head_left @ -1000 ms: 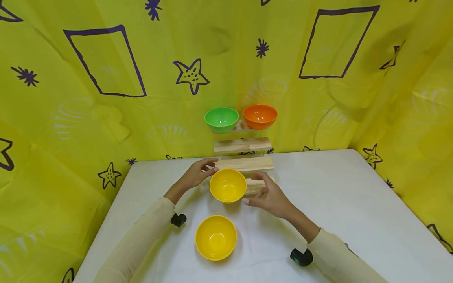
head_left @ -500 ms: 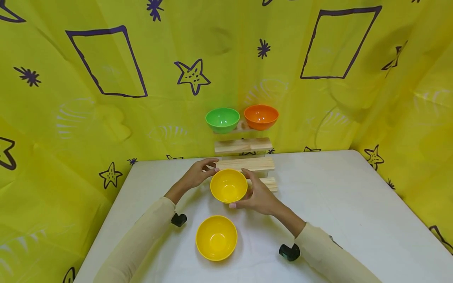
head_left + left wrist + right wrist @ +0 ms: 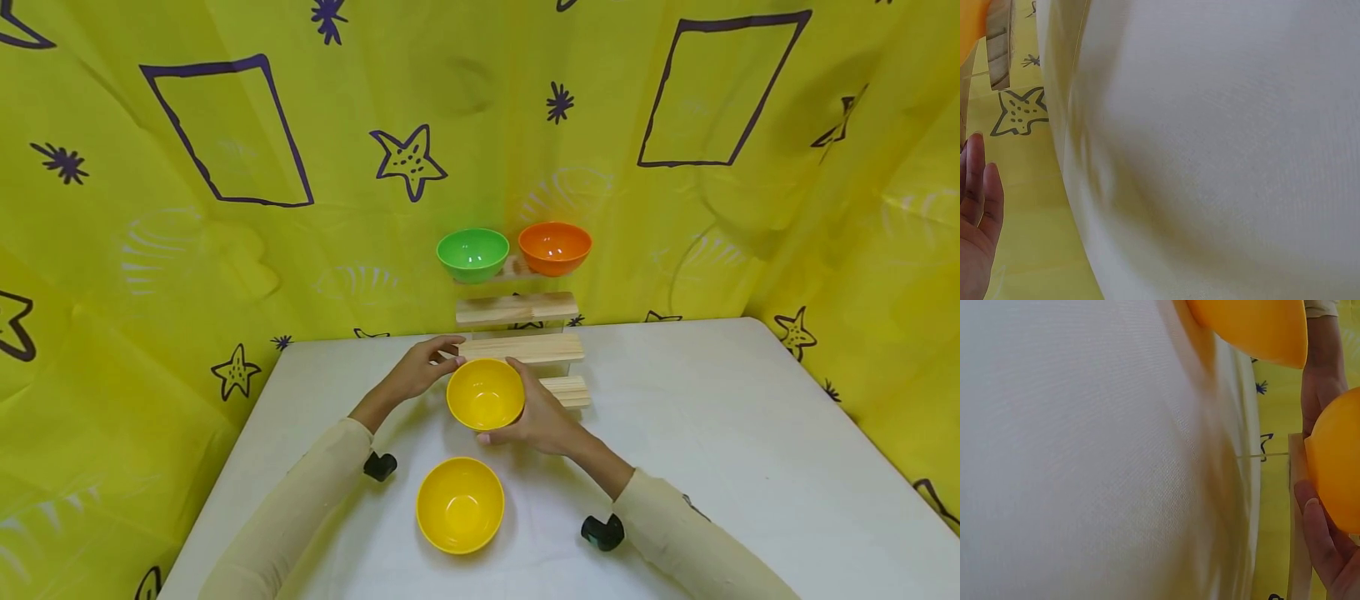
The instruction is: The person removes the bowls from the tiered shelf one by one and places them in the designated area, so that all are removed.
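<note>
In the head view a yellow bowl [image 3: 486, 395] is at the lowest wooden step [image 3: 568, 392], its underside hidden. My right hand [image 3: 546, 418] grips its right side, thumb at the front and fingers behind; the right wrist view shows this hand [image 3: 1329, 550] against the bowl [image 3: 1338, 462]. At the upper left, my left hand [image 3: 416, 368] has its thumb tip by the rim and its other fingers loosely bent near the second step [image 3: 522, 347]. Relaxed fingers of that hand [image 3: 977, 212] show in the left wrist view. Another yellow bowl [image 3: 460, 506] stands upright on the table in front.
A green bowl [image 3: 472, 255] and an orange bowl [image 3: 555, 248] stand side by side on the top step of the wooden stand. Behind the white table [image 3: 720, 433] hangs a yellow patterned cloth [image 3: 502, 150], which also runs along both sides.
My right hand has moved left and closed round the right side of the upper yellow bowl. The left hand and the bowls look nearly unmoved.
</note>
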`<state>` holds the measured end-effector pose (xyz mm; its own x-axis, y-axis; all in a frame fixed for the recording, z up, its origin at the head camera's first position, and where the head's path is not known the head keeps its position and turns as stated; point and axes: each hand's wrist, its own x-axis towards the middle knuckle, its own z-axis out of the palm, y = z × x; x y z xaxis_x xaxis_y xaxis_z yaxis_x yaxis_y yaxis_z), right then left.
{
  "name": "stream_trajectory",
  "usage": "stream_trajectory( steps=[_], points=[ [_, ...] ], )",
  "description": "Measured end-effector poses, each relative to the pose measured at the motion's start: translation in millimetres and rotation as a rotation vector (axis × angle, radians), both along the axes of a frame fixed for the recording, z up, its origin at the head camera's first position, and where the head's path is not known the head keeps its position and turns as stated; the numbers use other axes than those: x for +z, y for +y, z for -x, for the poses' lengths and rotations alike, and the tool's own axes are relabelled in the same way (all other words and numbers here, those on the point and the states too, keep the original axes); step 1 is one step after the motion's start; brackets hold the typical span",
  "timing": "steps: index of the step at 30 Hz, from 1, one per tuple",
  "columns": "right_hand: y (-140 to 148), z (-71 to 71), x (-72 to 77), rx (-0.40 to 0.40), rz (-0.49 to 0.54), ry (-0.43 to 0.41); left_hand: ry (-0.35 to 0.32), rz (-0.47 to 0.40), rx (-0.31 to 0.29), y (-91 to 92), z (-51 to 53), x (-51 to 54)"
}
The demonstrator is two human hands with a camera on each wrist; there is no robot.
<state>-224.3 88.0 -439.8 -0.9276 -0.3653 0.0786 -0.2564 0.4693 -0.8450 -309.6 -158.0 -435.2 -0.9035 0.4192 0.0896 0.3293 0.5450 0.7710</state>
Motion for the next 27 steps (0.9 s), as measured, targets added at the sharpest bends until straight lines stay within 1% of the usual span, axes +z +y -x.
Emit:
stream_trajectory(
  steps=[7, 14, 18, 22, 27],
  points=[
    [-1.2, -0.4, 0.1, -0.006, 0.012, 0.005, -0.011, 0.0, 0.002, 0.1, -0.6, 1.4],
    [-1.7, -1.5, 0.0, -0.007, 0.025, 0.002, -0.008, 0.011, 0.011, -1.0, 1.3, -1.5],
    [-1.8, -1.5, 0.1, -0.008, 0.029, 0.008, -0.014, 0.017, 0.017, -0.5, 0.6, -1.2],
    [-1.2, -1.7, 2.0, -0.007, 0.035, 0.019, -0.006, 0.019, 0.015, 0.1, 0.0, -0.3],
    [2.1, 0.5, 6.1, 0.014, 0.041, 0.04, -0.001, 0.014, 0.012, 1.0, 0.2, 0.4]
  ],
)
